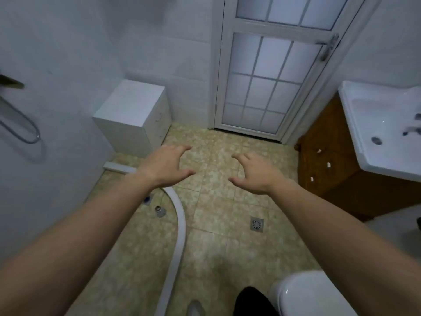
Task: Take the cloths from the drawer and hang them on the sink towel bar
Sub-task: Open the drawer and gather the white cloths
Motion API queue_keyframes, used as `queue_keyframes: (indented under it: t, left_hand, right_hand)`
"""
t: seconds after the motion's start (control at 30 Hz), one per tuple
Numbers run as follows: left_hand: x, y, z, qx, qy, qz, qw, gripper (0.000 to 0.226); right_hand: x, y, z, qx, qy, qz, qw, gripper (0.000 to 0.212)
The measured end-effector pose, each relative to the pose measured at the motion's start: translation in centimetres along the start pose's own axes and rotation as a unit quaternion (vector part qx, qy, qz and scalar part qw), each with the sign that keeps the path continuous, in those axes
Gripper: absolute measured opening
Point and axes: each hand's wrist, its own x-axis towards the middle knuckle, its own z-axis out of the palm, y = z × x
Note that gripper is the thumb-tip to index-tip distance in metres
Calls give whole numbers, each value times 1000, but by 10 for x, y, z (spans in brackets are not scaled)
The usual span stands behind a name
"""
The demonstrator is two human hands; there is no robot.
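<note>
Bathroom floor (216,201), sink (364,124) cropped, left hand (164,165), right hand (255,172) empty

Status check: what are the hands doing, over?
Left hand and right hand open, empty. White drawer unit shut, no cloths visible. Floor path unobstructed.

Glossy white ceramic sink (373,124) tops a brown wooden cabinet (330,156); the floor (216,201) is mottled beige tile.

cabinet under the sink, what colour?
Brown wood cabinet with small white knobs; head view.
</note>
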Motion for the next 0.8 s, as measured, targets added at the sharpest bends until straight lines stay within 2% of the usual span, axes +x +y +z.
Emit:
queue_keyframes:
  t: [0.2,0.33,0.57,0.8]
  left_hand:
    - [44,-12,0,8,-18,-16,1000,80]
    - [93,-17,-5,16,-9,-36,999,80]
    - [191,-24,-9,26,-41,-132,990,81]
    - [262,-60,-37,-19,-3,-190,982,84]
  right_hand:
    - [51,29,-15,6,-9,15,1000,79]
    - [110,63,-24,-5,-14,-5,1000,81]
    - [233,122,-52,-35,-34,-77,996,80]
    - [361,133,-84,-59,-52,-146,986,79]
